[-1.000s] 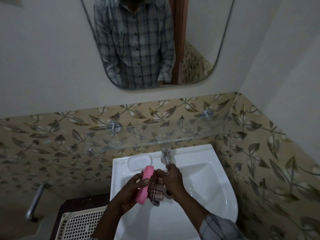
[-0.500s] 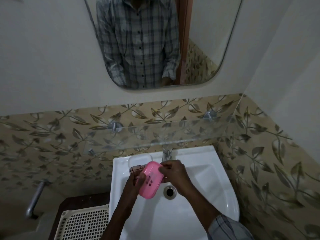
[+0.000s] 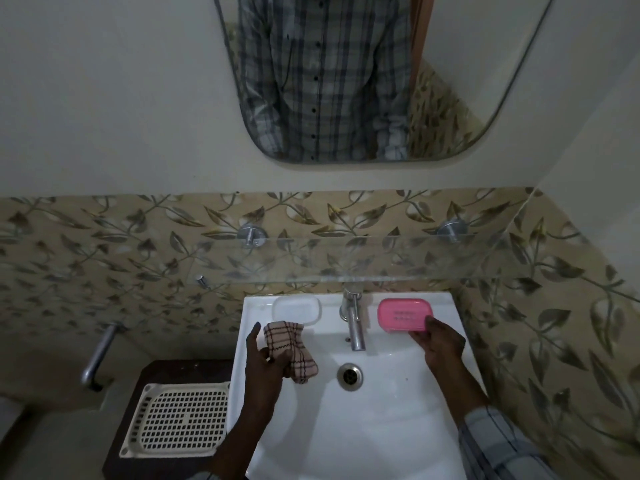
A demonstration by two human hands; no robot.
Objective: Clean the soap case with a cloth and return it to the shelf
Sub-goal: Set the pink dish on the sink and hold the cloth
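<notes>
Since half a second ago the hands have parted: the right hand pinches the pink perforated plastic soap case at centre right, on the white ceramic basin's back ledge, while the left hand grips the bunched checked cloth. Wiping looks finished; the clear glass shelf above still awaits the case.

Soap case right of tap; cloth left — shelf above sink.
</notes>
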